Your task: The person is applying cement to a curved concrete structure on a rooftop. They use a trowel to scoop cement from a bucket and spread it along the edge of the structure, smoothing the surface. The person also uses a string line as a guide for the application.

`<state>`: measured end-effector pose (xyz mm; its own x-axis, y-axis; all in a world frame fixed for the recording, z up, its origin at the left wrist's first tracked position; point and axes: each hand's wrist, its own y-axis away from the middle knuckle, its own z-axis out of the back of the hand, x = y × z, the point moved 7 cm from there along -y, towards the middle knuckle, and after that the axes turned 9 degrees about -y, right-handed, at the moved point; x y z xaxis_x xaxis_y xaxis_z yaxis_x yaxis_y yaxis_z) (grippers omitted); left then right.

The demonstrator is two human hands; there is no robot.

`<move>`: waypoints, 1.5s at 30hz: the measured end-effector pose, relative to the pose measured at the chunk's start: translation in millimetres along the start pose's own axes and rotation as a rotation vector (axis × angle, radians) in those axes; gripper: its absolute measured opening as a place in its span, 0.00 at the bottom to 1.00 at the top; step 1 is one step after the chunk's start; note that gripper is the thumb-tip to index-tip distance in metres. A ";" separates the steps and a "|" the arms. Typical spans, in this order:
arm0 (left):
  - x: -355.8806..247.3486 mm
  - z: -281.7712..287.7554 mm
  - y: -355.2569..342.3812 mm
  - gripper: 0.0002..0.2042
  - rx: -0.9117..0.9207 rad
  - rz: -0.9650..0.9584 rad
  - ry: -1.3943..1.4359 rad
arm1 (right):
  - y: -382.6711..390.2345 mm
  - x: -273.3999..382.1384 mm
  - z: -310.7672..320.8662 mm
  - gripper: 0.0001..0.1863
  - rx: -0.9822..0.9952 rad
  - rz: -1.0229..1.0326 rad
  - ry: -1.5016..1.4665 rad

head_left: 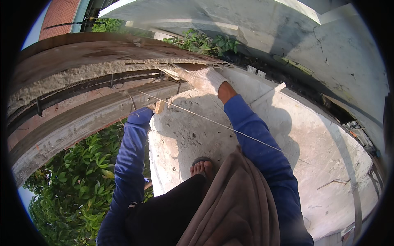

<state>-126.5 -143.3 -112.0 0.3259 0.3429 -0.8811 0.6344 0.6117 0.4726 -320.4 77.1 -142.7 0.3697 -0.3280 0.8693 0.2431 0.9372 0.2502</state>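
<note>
My right hand (205,80), in a pale knitted work glove, reaches to the end of a long form board (102,51) crusted with rough concrete. Its fingers merge with splintered wood at the board's edge, so their grip is hidden. Lower and to the left, my left hand (152,108) is almost wholly covered by its blue sleeve. It is beside a small wooden block (159,107) at the corner of the concrete slab (197,127); its fingers do not show. A thin taut string (197,114) runs slantwise between my arms and passes over my right sleeve.
Below the slab's left edge grow leafy green trees (86,176), with a drop there. A concrete beam (94,119) with dark bars above it curves off left. A grey wall (328,53) stands beyond a dark gap at right. My sandalled foot (202,167) is on the slab.
</note>
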 end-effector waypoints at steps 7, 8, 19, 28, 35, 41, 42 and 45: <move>-2.4 -2.0 -4.0 0.20 0.015 -0.001 -0.002 | 7.7 13.6 21.2 0.18 -0.019 -0.041 -0.119; -2.2 -2.5 -4.9 0.20 0.014 -0.003 -0.001 | 9.4 17.6 24.3 0.19 -0.026 -0.048 -0.134; -1.6 5.4 -2.1 0.20 0.013 -0.007 -0.018 | 11.4 49.4 37.1 0.22 -0.078 -0.073 -0.219; -3.1 9.0 0.1 0.19 0.011 -0.004 -0.022 | 4.3 36.9 27.1 0.24 -0.120 -0.039 -0.117; -1.6 8.7 0.8 0.19 0.015 0.001 -0.020 | 5.1 6.1 2.0 0.26 -0.018 -0.048 -0.061; 0.4 3.5 -3.2 0.19 0.026 0.003 -0.014 | -2.8 -1.2 -5.2 0.29 -0.056 -0.137 -0.441; -0.7 5.6 -0.7 0.19 0.022 0.004 -0.018 | 0.3 -0.4 -3.0 0.30 -0.080 -0.179 -0.502; -0.7 9.5 2.2 0.19 0.013 0.001 -0.019 | 12.2 10.4 5.2 0.32 -0.186 -0.268 -0.676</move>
<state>-118.6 -148.9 -110.5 0.3393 0.3299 -0.8809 0.6430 0.6022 0.4732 -318.4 85.8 -128.4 -0.3404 -0.3412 0.8762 0.4172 0.7803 0.4659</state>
